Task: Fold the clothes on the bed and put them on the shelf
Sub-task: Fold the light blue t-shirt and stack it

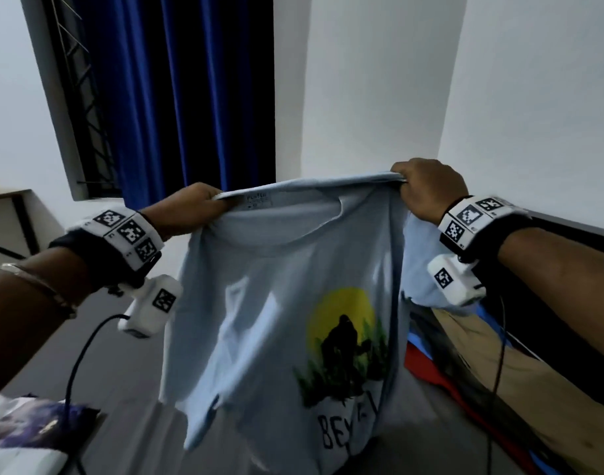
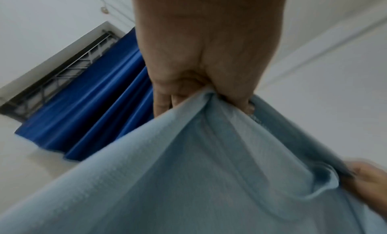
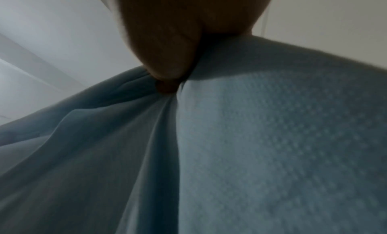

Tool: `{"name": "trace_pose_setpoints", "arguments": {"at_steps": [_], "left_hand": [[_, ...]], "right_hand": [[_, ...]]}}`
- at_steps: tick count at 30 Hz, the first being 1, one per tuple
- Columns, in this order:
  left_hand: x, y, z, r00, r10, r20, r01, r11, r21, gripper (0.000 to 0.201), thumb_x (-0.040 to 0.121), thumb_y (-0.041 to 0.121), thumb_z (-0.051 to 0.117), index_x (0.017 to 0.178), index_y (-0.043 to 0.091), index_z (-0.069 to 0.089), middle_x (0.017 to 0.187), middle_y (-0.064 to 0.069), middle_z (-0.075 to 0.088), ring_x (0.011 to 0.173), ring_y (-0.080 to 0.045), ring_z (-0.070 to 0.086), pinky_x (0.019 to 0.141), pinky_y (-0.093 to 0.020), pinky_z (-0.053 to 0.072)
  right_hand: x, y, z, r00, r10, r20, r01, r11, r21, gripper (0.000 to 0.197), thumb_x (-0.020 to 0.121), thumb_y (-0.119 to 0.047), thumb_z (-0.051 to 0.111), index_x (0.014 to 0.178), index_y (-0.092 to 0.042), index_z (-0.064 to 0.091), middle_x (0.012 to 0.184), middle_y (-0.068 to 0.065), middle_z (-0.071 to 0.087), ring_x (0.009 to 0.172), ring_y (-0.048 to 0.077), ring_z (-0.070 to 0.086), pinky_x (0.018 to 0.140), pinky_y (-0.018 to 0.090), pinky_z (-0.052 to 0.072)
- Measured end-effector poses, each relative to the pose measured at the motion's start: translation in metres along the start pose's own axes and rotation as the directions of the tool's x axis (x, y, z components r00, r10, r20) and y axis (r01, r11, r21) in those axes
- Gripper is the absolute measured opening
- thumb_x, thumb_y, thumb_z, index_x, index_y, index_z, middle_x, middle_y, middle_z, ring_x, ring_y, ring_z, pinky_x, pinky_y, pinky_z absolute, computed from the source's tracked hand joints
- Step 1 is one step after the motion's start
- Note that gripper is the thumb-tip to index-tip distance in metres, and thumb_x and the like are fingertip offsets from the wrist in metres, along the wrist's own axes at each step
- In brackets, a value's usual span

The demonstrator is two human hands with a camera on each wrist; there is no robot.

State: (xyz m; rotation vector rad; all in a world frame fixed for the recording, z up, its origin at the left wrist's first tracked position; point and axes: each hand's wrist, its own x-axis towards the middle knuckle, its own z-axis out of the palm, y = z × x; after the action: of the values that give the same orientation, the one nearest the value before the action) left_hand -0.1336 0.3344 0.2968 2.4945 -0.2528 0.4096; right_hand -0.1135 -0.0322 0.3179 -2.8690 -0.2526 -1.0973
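A light blue T-shirt with a yellow sun, a dark figure and green grass printed on it hangs in the air in front of me, neck up. My left hand pinches its left shoulder and my right hand pinches its right shoulder. The neck label faces me. In the left wrist view the left hand bunches the blue T-shirt cloth. The right wrist view shows the right hand gripping a fold of the T-shirt cloth. The lower hem is out of frame.
The grey bed lies below. More clothes lie on it: a red and blue piece and a tan one at the right, a dark printed one at the lower left. A blue curtain hangs ahead.
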Motion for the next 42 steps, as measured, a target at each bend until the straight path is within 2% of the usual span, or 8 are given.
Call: {"name": "trace_pose_setpoints", "arguments": {"at_steps": [4,10,22,28,31,34,38,42], "left_hand": [[-0.010,-0.007,0.007,0.990,0.042,0.132,0.000,0.954,-0.300,0.072,0.069,0.067,0.069,0.096,0.000,0.066,0.087,-0.009,0.071,0.077,-0.017,0.066,0.071,-0.035,0.054],[-0.006,-0.031,0.006,0.957,0.071,0.281,-0.126,0.975,0.182,0.064,0.057,0.071,0.080,0.104,0.033,0.061,0.100,0.010,0.069,0.094,-0.011,0.067,0.080,-0.034,0.056],[0.001,-0.010,-0.001,0.962,0.020,-0.271,-0.105,0.948,-0.301,0.014,0.099,0.024,0.054,0.093,0.015,0.062,0.086,-0.001,0.061,0.075,-0.009,0.054,0.064,-0.022,0.046],[-0.006,-0.004,-0.033,0.977,0.013,0.212,0.000,0.998,-0.060,0.049,0.084,0.061,0.056,0.089,0.016,0.073,0.077,0.008,0.073,0.074,-0.005,0.067,0.066,-0.022,0.054],[0.012,-0.014,-0.045,0.980,0.171,-0.105,-0.161,0.983,0.092,0.031,0.089,0.047,0.063,0.084,0.017,0.070,0.076,0.002,0.068,0.073,-0.008,0.061,0.063,-0.022,0.046],[0.019,-0.008,-0.051,0.740,0.363,-0.567,-0.326,0.930,0.171,0.010,0.091,0.016,0.060,0.097,0.015,0.068,0.086,-0.001,0.064,0.082,-0.014,0.057,0.068,-0.016,0.039],[0.023,-0.008,-0.053,0.935,0.229,-0.272,-0.119,0.922,0.368,0.017,0.096,0.026,0.058,0.098,0.015,0.070,0.088,-0.003,0.060,0.091,-0.026,0.060,0.075,-0.028,0.037],[0.018,-0.010,-0.067,0.867,0.204,-0.455,-0.115,0.970,0.216,0.040,0.089,0.053,0.060,0.082,0.015,0.067,0.074,-0.011,0.059,0.073,-0.020,0.055,0.066,-0.030,0.038]], "right_hand": [[0.001,0.005,-0.004,0.996,0.050,0.079,-0.054,0.997,0.051,0.015,0.085,-0.010,0.045,0.089,-0.019,0.055,0.103,0.016,0.065,0.095,0.039,0.058,0.070,0.037,0.040],[-0.006,0.006,-0.001,0.984,0.135,0.112,-0.149,0.980,0.133,0.017,0.095,-0.033,0.034,0.092,-0.020,0.044,0.091,0.010,0.056,0.087,0.033,0.051,0.073,0.038,0.035],[-0.011,0.020,0.006,0.993,0.090,0.077,-0.112,0.918,0.381,0.019,0.089,-0.004,0.048,0.075,-0.014,0.055,0.082,0.013,0.060,0.086,0.034,0.056,0.066,0.032,0.030],[-0.014,0.032,-0.002,0.947,-0.038,0.320,-0.092,0.921,0.380,0.043,0.098,-0.038,0.049,0.075,-0.003,0.056,0.077,0.015,0.062,0.075,0.024,0.056,0.069,0.037,0.041],[-0.011,0.036,-0.004,0.999,0.007,0.037,-0.020,0.927,0.375,0.020,0.096,-0.027,0.047,0.086,-0.010,0.053,0.085,0.018,0.062,0.086,0.037,0.058,0.072,0.039,0.038],[-0.010,0.026,-0.009,0.953,0.089,-0.291,0.043,0.907,0.418,0.017,0.093,-0.018,0.042,0.104,-0.010,0.052,0.091,0.023,0.062,0.084,0.042,0.056,0.069,0.039,0.034],[-0.005,0.025,-0.007,0.993,0.035,-0.116,0.002,0.953,0.302,0.023,0.091,-0.027,0.041,0.106,-0.016,0.056,0.103,0.024,0.065,0.096,0.044,0.058,0.078,0.041,0.043],[-0.010,0.023,-0.010,0.961,0.142,-0.237,-0.107,0.982,0.156,0.021,0.094,-0.020,0.041,0.112,-0.020,0.052,0.103,0.030,0.062,0.093,0.049,0.058,0.075,0.045,0.045]]}}
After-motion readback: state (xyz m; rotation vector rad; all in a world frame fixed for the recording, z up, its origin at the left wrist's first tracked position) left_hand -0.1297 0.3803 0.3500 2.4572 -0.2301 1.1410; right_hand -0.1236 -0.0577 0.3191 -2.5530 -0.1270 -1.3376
